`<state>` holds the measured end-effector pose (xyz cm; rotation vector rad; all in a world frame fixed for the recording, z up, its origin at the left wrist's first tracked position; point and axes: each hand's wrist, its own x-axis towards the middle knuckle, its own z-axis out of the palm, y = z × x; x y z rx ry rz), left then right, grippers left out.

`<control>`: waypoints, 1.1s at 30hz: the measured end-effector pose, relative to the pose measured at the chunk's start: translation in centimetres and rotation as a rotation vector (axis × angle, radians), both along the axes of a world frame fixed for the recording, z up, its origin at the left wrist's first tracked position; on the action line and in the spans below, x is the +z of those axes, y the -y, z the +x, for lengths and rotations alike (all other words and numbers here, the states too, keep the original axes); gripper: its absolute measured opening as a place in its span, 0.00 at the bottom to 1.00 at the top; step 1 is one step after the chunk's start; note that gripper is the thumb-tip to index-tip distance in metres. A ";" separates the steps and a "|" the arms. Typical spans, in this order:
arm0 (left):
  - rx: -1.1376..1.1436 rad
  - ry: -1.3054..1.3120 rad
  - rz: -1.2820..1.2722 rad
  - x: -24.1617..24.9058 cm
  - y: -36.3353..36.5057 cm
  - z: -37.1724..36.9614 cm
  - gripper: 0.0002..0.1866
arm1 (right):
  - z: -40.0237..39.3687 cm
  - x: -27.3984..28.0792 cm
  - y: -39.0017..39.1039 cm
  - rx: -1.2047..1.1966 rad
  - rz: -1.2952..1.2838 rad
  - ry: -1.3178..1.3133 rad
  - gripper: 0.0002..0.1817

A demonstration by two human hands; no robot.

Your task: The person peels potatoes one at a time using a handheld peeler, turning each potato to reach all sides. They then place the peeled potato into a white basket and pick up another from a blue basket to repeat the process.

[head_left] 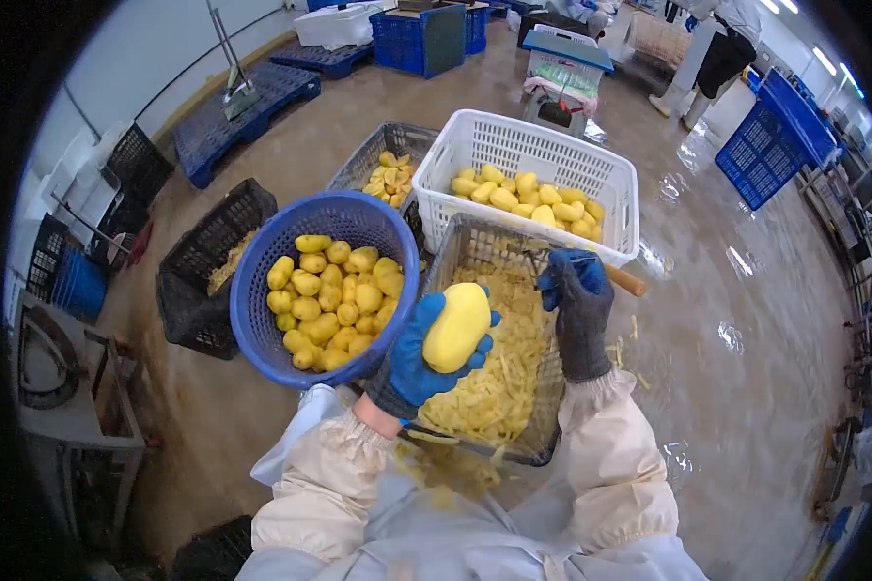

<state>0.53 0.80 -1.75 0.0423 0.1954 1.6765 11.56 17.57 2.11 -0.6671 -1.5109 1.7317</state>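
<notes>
My left hand [421,353], in a blue glove, holds a large peeled yellow potato [457,327] above a grey crate [545,416] full of peelings [494,387]. My right hand [579,300], in a dark glove with blue fingertips, is closed round a tool whose wooden handle [626,282] sticks out to the right; the tool's other end is hidden. Left of my left hand stands a blue round basket [252,300] of unpeeled potatoes [334,300]. Behind the crate, a white basket [528,136] holds peeled potatoes [533,198].
A black crate [179,300] lies tilted at the left, and a grey crate [358,160] with potato pieces stands behind the blue basket. Blue pallets [203,131] are farther back. A person [722,53] stands at the upper right near a blue crate [761,145]. The floor is wet.
</notes>
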 end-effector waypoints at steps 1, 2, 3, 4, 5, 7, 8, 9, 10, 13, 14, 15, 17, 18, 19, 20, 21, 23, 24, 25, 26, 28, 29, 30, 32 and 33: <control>-0.001 -0.002 0.004 -0.1 0.0 0.0 0.33 | 0.2 0.3 -0.1 0.045 -0.066 -0.049 0.07; 0.035 -0.053 -0.054 -0.3 0.0 -0.1 0.32 | 0.0 0.3 0.9 0.084 -0.112 -0.065 0.08; 0.071 -0.105 -0.114 0.1 -0.1 0.0 0.31 | 0.0 0.4 1.6 0.083 -0.112 -0.066 0.08; 0.069 -0.104 -0.116 0.7 0.0 0.1 0.31 | 0.1 0.6 2.3 0.208 -0.101 -0.018 0.08; 0.101 -0.497 -0.144 1.4 0.3 0.3 0.35 | 0.1 0.9 2.8 0.332 -0.089 0.030 0.09; 0.123 -0.891 -0.170 2.3 0.5 0.7 0.40 | 0.0 0.9 2.2 0.333 -0.045 0.094 0.09; 0.144 -0.934 -0.193 2.4 0.6 0.7 0.42 | -0.2 -0.1 0.5 0.150 -0.010 0.112 0.09; 0.167 -0.976 -0.214 2.5 0.6 0.8 0.45 | -0.1 -1.3 -1.3 -0.031 0.028 0.130 0.09; 0.204 -0.975 -0.227 2.9 0.6 1.0 0.47 | -0.1 -1.8 -2.7 0.000 -0.091 -0.065 0.08; 0.278 -1.308 -0.266 3.0 0.6 -0.1 0.47 | 0.4 0.2 -1.0 0.131 -0.202 -0.052 0.08; 0.274 -1.310 -0.264 3.2 0.6 -0.1 0.47 | 0.9 0.9 0.4 0.257 -0.215 -0.022 0.08; 0.259 -1.340 -0.271 3.5 0.7 0.0 0.48 | 0.9 1.1 1.2 0.402 -0.171 0.059 0.08; 0.230 -1.373 -0.279 3.7 0.9 0.2 0.49 | 0.2 -0.8 -0.2 0.261 -0.201 0.101 0.08; 0.246 -1.359 -0.260 3.7 1.0 0.3 0.50 | 0.3 -1.0 -1.0 0.255 -0.203 0.098 0.08; 0.265 -1.348 -0.240 3.8 1.0 0.3 0.50 | 0.6 -1.0 -1.9 0.170 -0.240 0.016 0.08; 0.264 -1.353 -0.232 3.7 1.0 0.1 0.50 | 0.7 -0.9 -2.5 0.085 -0.273 -0.067 0.08; 0.285 -1.395 -0.236 3.4 0.9 0.0 0.50 | 0.8 0.0 -1.6 0.086 -0.267 -0.069 0.08; 0.306 -1.436 -0.242 3.1 0.7 -0.2 0.50 | 0.9 2.2 1.5 0.397 -0.243 0.072 0.08; 0.300 -1.416 -0.229 3.1 0.8 -0.3 0.49 | 0.6 1.6 1.4 0.396 -0.190 0.118 0.08; 0.290 -1.396 -0.218 2.9 0.9 -0.3 0.48 | 0.4 0.3 0.4 0.391 -0.197 0.117 0.08; 0.288 -1.395 -0.221 2.6 0.9 -0.3 0.48 | 0.4 -1.0 -1.3 0.215 -0.150 0.084 0.08; 0.301 -0.824 -0.068 2.1 0.6 -0.6 0.41 | 0.3 -0.8 -2.4 0.056 -0.122 0.005 0.10; 0.318 -0.822 -0.067 2.0 0.5 -0.8 0.41 | 0.2 -0.9 -2.0 0.071 -0.115 0.007 0.10; 0.342 -0.717 -0.132 1.9 0.5 -0.9 0.39 | 0.1 -0.3 -0.7 0.149 -0.154 -0.002 0.10; 0.409 -0.575 -0.204 1.2 0.2 -1.4 0.31 | -0.2 -0.3 0.6 0.287 -0.242 -0.038 0.09; 0.415 -0.571 -0.210 0.4 0.2 -1.8 0.31 | -0.4 -0.6 0.8 0.294 -0.246 -0.034 0.09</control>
